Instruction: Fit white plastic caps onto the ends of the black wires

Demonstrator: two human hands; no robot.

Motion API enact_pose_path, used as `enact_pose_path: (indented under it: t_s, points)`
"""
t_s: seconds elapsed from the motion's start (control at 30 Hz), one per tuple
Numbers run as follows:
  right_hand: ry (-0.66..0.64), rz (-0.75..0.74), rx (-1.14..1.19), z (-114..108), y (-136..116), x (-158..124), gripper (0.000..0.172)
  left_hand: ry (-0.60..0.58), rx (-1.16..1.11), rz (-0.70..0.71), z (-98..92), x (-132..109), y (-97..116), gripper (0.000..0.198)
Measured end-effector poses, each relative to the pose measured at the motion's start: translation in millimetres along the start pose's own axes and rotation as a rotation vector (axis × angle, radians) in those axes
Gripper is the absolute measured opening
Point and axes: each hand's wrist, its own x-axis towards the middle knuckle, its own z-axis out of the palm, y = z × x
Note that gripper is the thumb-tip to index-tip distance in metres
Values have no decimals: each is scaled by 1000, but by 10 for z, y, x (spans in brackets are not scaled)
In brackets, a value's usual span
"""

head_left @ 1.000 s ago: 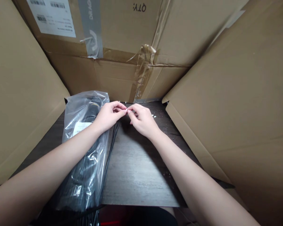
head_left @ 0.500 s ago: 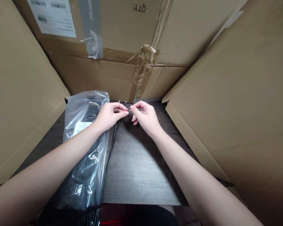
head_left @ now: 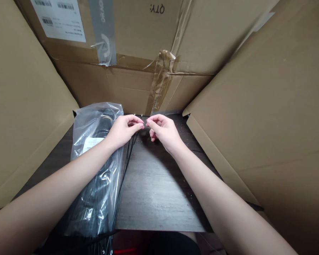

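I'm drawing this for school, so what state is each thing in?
Left hand: fingers curled, tips close to the right hand; can't tell if it holds anything.
Right hand: fingers curled, same.
Clear plastic bag: crinkled, lying down, full of something black.
Thin black strands: straight, running up beside the bag.
Cardboard box: creased, upright.
Brown packing tape: crumpled, stuck across a seam.
Cardboard sheets: leaning at both sides.

Soft, fairly dim overhead light; a dark, soft-edged shadow across the grey wood-grain tabletop (head_left: 156, 198); small white glints on the clear plastic bag (head_left: 91, 209); wide-angle bowing toward the frame edges.
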Motion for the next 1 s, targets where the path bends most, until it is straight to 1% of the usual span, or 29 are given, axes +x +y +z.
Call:
enact_pose_path:
  t_s: [0.17,0.37,0.53,0.67,0.83,1.0]
  points:
    - [-23,-15,-50,4,-47,-26,32,-12,37,29,2,16,-26,14]
    - [-45,-16,-97,35,-95,-67,29,-31,58,22,-2,20,-46,19]
    - [-34,-22,-141,41,-95,-72,27,-48,10,25,8,7,-14,17]
    - [-35,-21,-132,38,-100,-78,27,-47,-51,15,16,10,-18,15]
    - [-32,-8,-116,45,-116,-78,23,-35,-33,1,15,16,-40,14]
    - [-18,13,-85,50,-135,-79,20,-4,-33,-42,17,6,-2,14]
